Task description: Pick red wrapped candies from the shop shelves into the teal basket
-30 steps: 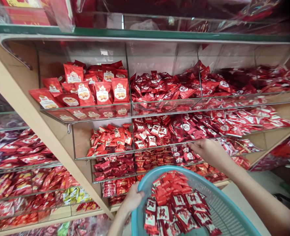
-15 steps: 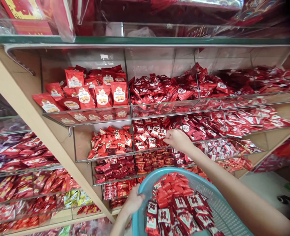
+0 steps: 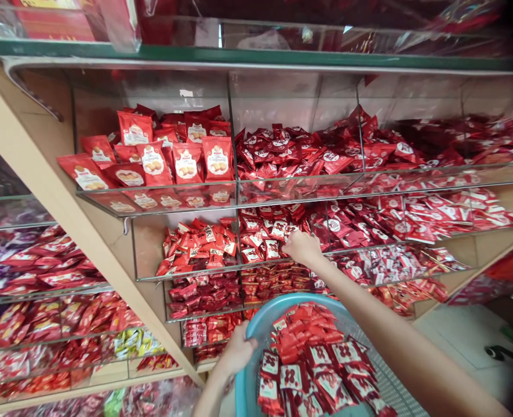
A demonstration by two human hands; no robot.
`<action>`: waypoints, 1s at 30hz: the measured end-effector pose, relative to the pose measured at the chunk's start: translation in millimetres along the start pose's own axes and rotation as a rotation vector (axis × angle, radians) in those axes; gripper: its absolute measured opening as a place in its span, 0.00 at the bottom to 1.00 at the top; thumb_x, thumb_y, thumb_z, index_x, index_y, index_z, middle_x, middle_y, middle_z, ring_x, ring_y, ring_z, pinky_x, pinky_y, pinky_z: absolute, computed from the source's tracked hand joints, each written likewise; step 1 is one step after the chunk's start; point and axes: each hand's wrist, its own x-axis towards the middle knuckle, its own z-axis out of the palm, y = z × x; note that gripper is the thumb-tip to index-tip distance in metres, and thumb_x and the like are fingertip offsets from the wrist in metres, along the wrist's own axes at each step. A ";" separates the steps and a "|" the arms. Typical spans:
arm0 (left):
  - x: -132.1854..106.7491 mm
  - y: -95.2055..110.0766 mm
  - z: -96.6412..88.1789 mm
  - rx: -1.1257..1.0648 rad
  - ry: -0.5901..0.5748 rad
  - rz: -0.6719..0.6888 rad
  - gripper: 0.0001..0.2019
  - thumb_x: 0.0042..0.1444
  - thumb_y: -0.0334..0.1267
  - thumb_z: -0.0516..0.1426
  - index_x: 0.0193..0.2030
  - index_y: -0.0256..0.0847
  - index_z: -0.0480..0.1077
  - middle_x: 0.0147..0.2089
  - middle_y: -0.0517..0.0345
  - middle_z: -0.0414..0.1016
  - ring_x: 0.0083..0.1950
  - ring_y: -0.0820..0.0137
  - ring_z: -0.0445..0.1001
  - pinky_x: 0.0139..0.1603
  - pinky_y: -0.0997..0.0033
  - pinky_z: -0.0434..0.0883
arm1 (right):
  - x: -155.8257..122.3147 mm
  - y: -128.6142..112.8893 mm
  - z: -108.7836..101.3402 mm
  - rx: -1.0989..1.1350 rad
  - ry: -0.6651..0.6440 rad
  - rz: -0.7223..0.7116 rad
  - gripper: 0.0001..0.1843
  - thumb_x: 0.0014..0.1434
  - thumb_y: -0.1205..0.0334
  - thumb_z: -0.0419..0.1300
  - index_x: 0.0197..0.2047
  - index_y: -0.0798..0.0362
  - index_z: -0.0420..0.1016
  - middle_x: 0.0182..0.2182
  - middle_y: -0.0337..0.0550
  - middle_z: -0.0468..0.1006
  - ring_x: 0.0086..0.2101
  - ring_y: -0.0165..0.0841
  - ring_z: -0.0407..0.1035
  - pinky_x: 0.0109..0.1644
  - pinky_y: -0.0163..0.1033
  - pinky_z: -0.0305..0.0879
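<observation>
My left hand (image 3: 237, 351) grips the near rim of a teal plastic basket (image 3: 260, 321) that holds several small red snack packets (image 3: 312, 359). My right hand (image 3: 302, 248) reaches up into a clear acrylic bin on the second tier, fingers curled down among red packets with white labels (image 3: 269, 231); whether it holds one I cannot see. The bin to the left holds brighter red packets (image 3: 197, 246).
Tiered acrylic bins on a wooden shelf (image 3: 43, 185) hold red snacks: biscuit packets (image 3: 169, 159) top left, dark red packets (image 3: 291, 153) beside them, more rows right (image 3: 434, 214) and below. A green-edged glass shelf (image 3: 239, 57) runs above. Floor shows at lower right.
My right hand has moved left and up from the lower right bin front into the middle bin of labelled packets. The left hand keeps its hold on the basket.
</observation>
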 end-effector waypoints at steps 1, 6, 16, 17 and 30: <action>0.3 -0.7 0.0 -0.006 -0.002 0.000 0.16 0.39 0.25 0.49 0.37 0.35 0.69 0.34 0.58 0.73 0.35 0.70 0.69 0.39 0.73 0.64 | -0.4 1.2 0.3 0.009 0.002 -0.005 0.09 0.47 0.61 0.54 0.30 0.55 0.74 0.33 0.49 0.77 0.37 0.40 0.70 0.43 0.44 0.56; 0.7 -3.6 -0.6 -0.007 0.001 -0.003 0.15 0.40 0.25 0.50 0.36 0.35 0.69 0.33 0.60 0.73 0.33 0.71 0.69 0.38 0.74 0.64 | -2.0 11.5 -6.5 0.086 0.008 -0.031 0.09 0.45 0.58 0.54 0.21 0.53 0.71 0.24 0.40 0.75 0.30 0.34 0.68 0.36 0.37 0.56; 0.4 -0.7 -0.4 -0.019 0.004 -0.008 0.14 0.39 0.24 0.50 0.35 0.36 0.68 0.31 0.61 0.72 0.32 0.72 0.68 0.39 0.74 0.64 | -16.3 45.3 -29.0 0.354 0.161 -0.280 0.14 0.48 0.57 0.52 0.16 0.54 0.65 0.15 0.35 0.65 0.20 0.26 0.59 0.25 0.31 0.52; -0.4 0.9 -0.2 -0.015 0.007 -0.016 0.14 0.39 0.24 0.50 0.34 0.36 0.68 0.31 0.61 0.72 0.32 0.72 0.68 0.38 0.74 0.64 | -16.6 45.0 -29.5 0.332 0.154 -0.282 0.14 0.49 0.57 0.53 0.17 0.54 0.67 0.16 0.36 0.68 0.21 0.27 0.61 0.26 0.31 0.53; -2.6 3.8 0.6 0.009 0.019 -0.007 0.15 0.39 0.24 0.49 0.35 0.35 0.69 0.31 0.61 0.72 0.31 0.73 0.67 0.35 0.76 0.63 | -0.5 2.6 -6.9 0.037 -0.046 -0.045 0.06 0.45 0.62 0.57 0.26 0.53 0.75 0.29 0.45 0.77 0.34 0.35 0.70 0.37 0.37 0.58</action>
